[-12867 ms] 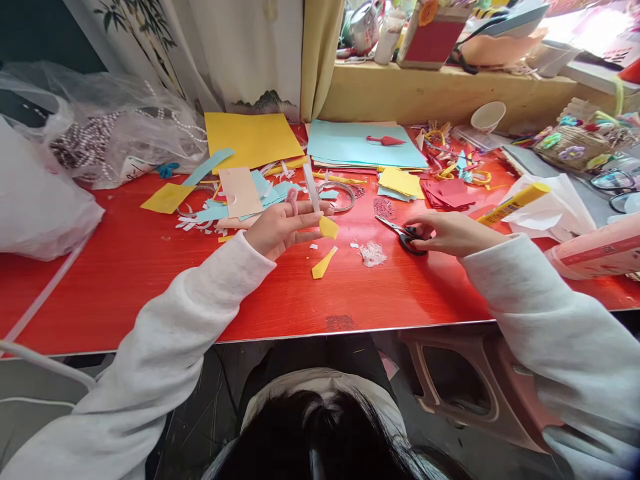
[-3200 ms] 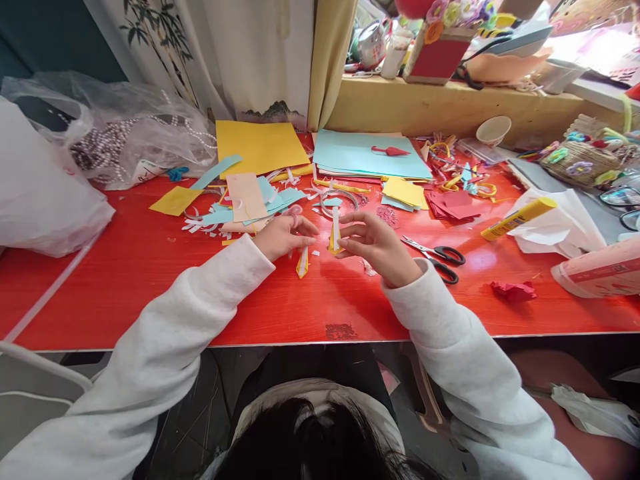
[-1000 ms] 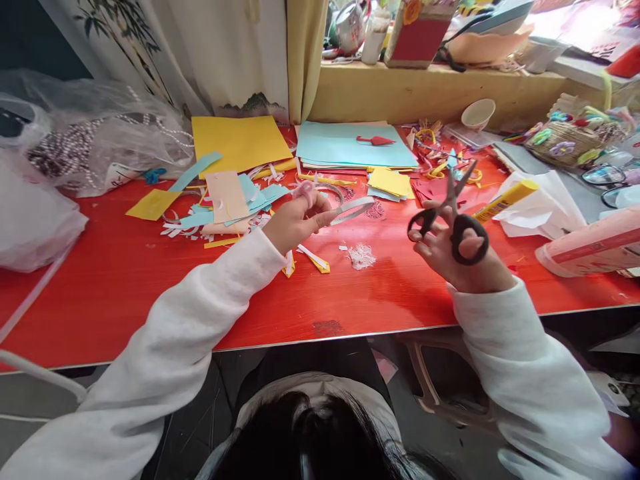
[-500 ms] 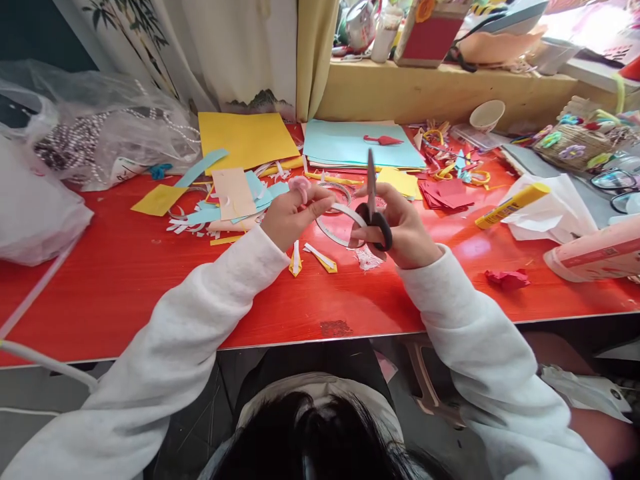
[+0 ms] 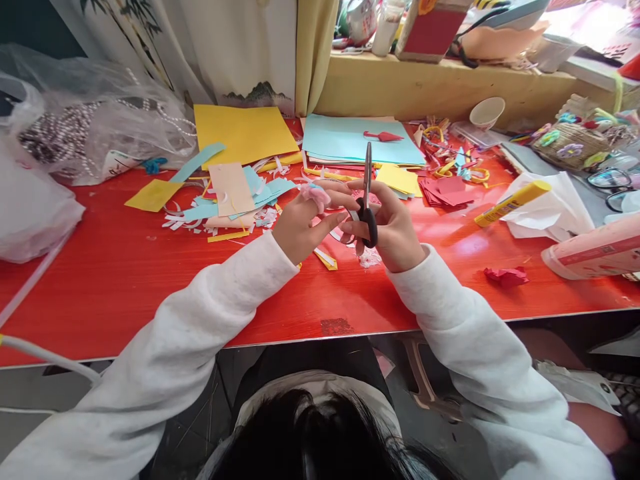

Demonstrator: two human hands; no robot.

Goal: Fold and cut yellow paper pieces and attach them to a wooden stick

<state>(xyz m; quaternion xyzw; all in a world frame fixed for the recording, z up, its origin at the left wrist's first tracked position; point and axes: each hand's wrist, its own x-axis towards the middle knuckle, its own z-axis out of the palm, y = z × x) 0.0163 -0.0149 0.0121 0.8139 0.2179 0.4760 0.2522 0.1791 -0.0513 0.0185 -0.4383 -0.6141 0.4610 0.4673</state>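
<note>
My right hand (image 5: 393, 227) holds black-handled scissors (image 5: 368, 200), their blades closed and pointing away from me. A thin whitish ring (image 5: 349, 235), partly hidden by my fingers, lies between both hands. My left hand (image 5: 310, 223) has its fingers round the ring's left side and wears a pink fluffy ring (image 5: 316, 195). Just below my hands, a small yellow and white folded paper piece (image 5: 327, 259) rests on the red table (image 5: 190, 287). Behind them are light blue sheets (image 5: 350, 137) with a red paper shape (image 5: 384, 136) on top.
Yellow sheet (image 5: 245, 133) and paper scraps (image 5: 231, 190) lie at the left, near a clear bag of beads (image 5: 70, 133). At the right are a glue stick (image 5: 513, 203), white tissue (image 5: 545, 213), crumpled red paper (image 5: 506, 277), a pink bottle (image 5: 593, 247) and a woven basket (image 5: 570, 147).
My left hand has moved right, closer to my right hand, and now covers much of the whitish ring. The scissors have turned slightly. The view has shifted a little.
</note>
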